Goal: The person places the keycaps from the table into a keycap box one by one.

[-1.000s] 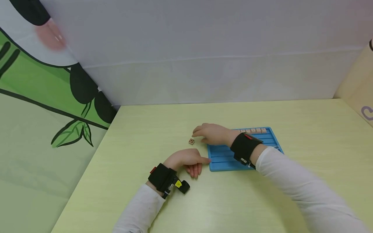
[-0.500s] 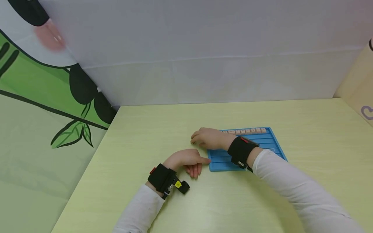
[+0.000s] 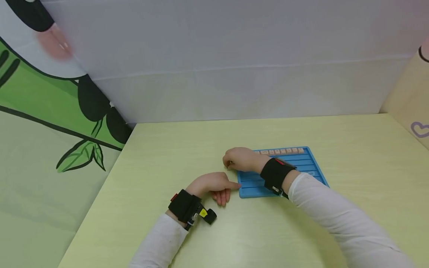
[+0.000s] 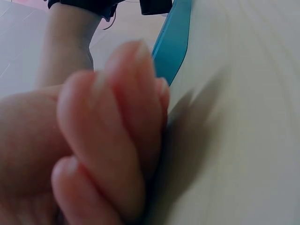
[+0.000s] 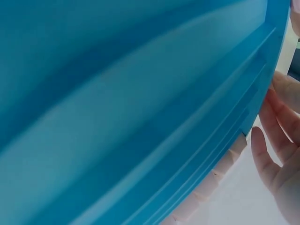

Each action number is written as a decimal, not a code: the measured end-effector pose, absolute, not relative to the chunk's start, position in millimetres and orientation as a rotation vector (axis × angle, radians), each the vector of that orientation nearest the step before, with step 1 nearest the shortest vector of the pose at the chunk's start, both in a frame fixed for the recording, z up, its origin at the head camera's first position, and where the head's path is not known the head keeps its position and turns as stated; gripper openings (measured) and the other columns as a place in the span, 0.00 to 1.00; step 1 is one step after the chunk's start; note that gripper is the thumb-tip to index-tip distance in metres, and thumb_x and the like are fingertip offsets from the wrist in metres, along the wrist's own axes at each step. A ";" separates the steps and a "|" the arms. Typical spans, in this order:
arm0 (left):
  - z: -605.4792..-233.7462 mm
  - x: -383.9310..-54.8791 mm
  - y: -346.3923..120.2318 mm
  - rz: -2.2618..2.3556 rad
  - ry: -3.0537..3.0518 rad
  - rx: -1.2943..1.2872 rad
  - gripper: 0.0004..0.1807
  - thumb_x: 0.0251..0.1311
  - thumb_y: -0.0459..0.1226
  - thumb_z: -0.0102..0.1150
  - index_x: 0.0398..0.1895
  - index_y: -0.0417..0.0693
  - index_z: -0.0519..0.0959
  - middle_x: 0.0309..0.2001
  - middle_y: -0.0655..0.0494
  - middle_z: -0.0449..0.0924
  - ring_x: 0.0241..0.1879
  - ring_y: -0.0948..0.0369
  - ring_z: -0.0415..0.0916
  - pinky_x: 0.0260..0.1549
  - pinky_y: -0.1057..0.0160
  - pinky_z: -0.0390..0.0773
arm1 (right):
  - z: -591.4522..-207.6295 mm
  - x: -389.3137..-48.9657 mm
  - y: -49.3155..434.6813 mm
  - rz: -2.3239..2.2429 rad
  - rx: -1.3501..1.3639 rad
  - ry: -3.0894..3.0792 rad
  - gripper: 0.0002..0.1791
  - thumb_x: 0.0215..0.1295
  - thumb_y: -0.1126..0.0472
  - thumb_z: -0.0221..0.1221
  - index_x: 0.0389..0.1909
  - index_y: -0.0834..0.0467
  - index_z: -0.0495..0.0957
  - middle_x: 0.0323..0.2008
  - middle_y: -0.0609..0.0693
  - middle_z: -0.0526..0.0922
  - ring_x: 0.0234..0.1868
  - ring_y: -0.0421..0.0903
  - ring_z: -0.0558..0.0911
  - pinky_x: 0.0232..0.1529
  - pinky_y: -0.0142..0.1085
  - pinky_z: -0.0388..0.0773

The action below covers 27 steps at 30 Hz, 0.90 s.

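A blue ridged tray (image 3: 253, 191) lies on the table, with a row of small pale tiles (image 3: 283, 151) along its far edge. My left hand (image 3: 214, 186) rests by the tray's near left corner, one straight finger touching its edge. The other fingers hang loosely curled, and the left wrist view shows them (image 4: 103, 126) holding nothing. Just beyond the tray's left side, my right hand (image 3: 241, 159) pinches a small wooden tile (image 3: 231, 162), mostly hidden by the fingers. In the right wrist view the right hand (image 5: 283, 150) is beside the tray's edge; the tile cannot be made out there.
The pale wooden table (image 3: 181, 149) extends around the tray. A white cloth wall (image 3: 234, 93) stands behind it. To the left hangs a green printed panel (image 3: 43, 93), and a cream panel (image 3: 407, 93) stands at the right.
My right hand has come down over the small tile on the table, taken it between its fingers and drawn slightly right. The left hand stays at the tray's corner.
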<state>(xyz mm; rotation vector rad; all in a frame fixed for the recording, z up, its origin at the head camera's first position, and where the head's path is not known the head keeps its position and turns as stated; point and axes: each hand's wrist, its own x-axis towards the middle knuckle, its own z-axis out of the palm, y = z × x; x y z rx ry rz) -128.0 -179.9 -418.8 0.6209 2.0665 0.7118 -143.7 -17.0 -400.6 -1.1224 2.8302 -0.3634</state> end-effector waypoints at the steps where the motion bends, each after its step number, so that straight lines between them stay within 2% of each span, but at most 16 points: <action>1: -418.8 -128.0 -179.9 0.714 2.062 0.619 0.30 0.66 0.52 0.49 0.10 0.43 0.78 0.09 0.56 0.76 0.07 0.65 0.71 0.11 0.71 0.70 | -400.9 -143.6 -17.1 -0.360 -1.112 2.830 0.03 0.62 0.65 0.60 0.35 0.58 0.81 0.34 0.50 0.80 0.34 0.45 0.76 0.41 0.35 0.75; 6: -419.6 -127.9 -179.8 0.718 2.067 0.614 0.30 0.66 0.52 0.49 0.10 0.43 0.79 0.09 0.56 0.76 0.07 0.65 0.70 0.11 0.71 0.69 | -402.9 -144.7 -18.0 -0.329 -1.123 2.848 0.06 0.62 0.65 0.60 0.40 0.59 0.81 0.36 0.52 0.81 0.38 0.47 0.78 0.43 0.37 0.75; 14: -422.5 -129.0 -180.4 0.720 2.073 0.613 0.30 0.66 0.52 0.49 0.11 0.43 0.79 0.10 0.56 0.76 0.07 0.65 0.70 0.11 0.71 0.69 | -403.7 -146.9 -18.5 -0.287 -1.158 2.844 0.04 0.62 0.66 0.59 0.32 0.56 0.82 0.30 0.50 0.78 0.34 0.46 0.73 0.40 0.36 0.72; 20: -424.0 -130.7 -180.6 0.714 2.064 0.613 0.30 0.66 0.53 0.49 0.11 0.43 0.79 0.10 0.56 0.76 0.07 0.65 0.71 0.12 0.71 0.70 | -393.5 -145.1 -16.7 -0.442 -1.051 2.866 0.04 0.60 0.66 0.61 0.35 0.59 0.81 0.34 0.50 0.81 0.34 0.45 0.76 0.40 0.36 0.74; 27: -423.8 -131.1 -179.6 0.709 2.064 0.611 0.31 0.65 0.53 0.50 0.10 0.43 0.79 0.10 0.56 0.77 0.07 0.65 0.71 0.11 0.71 0.69 | -383.3 -139.1 -5.9 -0.654 -0.964 2.918 0.04 0.60 0.69 0.60 0.34 0.58 0.76 0.33 0.50 0.81 0.36 0.46 0.80 0.40 0.37 0.77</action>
